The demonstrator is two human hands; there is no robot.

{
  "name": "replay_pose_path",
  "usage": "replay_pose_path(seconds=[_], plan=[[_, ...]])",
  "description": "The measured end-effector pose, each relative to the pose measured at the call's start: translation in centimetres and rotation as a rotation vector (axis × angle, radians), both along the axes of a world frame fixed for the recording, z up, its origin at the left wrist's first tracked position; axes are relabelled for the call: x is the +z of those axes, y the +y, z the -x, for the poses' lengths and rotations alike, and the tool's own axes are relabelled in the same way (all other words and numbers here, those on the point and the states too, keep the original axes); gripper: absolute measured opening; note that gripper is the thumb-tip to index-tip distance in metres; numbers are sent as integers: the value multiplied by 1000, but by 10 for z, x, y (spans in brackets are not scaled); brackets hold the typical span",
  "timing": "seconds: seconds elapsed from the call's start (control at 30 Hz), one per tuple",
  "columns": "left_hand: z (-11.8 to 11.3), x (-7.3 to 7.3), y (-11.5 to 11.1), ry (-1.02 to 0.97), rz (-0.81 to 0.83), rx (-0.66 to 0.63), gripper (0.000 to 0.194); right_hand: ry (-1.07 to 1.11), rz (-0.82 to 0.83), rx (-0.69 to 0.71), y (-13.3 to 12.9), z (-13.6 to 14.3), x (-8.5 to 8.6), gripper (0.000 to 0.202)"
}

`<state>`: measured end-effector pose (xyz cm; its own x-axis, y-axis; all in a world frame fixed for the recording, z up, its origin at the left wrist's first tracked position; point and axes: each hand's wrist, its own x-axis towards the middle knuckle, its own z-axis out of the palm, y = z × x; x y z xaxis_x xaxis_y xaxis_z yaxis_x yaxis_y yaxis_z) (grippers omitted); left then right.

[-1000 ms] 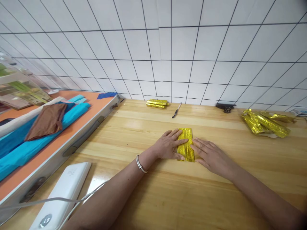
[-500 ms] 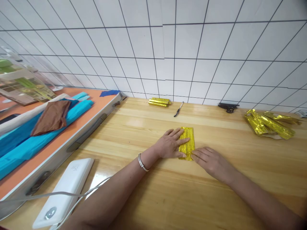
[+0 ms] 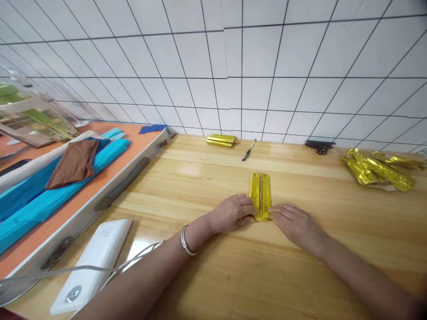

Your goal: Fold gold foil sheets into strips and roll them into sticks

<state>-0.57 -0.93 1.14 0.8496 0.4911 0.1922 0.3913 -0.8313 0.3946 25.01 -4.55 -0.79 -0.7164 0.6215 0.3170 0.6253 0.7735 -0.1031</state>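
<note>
A piece of gold foil paper lies on the wooden table in front of me, its two long sides folded in towards a narrow gap down the middle. My left hand is closed at its lower left corner, fingers curled and pinching the edge. At the lower right corner, the fingertips of my right hand are pressed together on the foil's edge. The near end of the foil lies between both hands, and the fingertips partly hide its corners.
Rolled gold foil strips and a pen lie near the tiled wall. A black clip-like object and crumpled gold foil are at right. Left are a white power bank with cable, and blue and brown paper.
My left hand has moved from lying spread across the foil down to its near left corner and closed there. The gap between the folded sides shows wider. My right hand stays at the right corner.
</note>
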Motion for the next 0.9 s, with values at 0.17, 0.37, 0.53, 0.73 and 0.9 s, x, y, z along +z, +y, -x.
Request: replay_pose_path(seconds=[0.17, 0.37, 0.53, 0.73, 0.9], plan=[[14, 2, -5, -112, 118, 12, 31, 129, 27, -46, 2, 4, 3, 19], [8, -1, -12, -133, 95, 91, 26, 232, 161, -95, 2, 6, 6, 16], [4, -3, -15, -183, 63, 143, 19, 298, 222, -120, 4, 5, 4, 15], [4, -10, -16, -168, -14, 154, 17, 323, 253, -134, 8, 5, 1, 13], [5, -14, -17, -84, -124, 132, 20, 299, 285, -83, 9, 6, 2, 13]])
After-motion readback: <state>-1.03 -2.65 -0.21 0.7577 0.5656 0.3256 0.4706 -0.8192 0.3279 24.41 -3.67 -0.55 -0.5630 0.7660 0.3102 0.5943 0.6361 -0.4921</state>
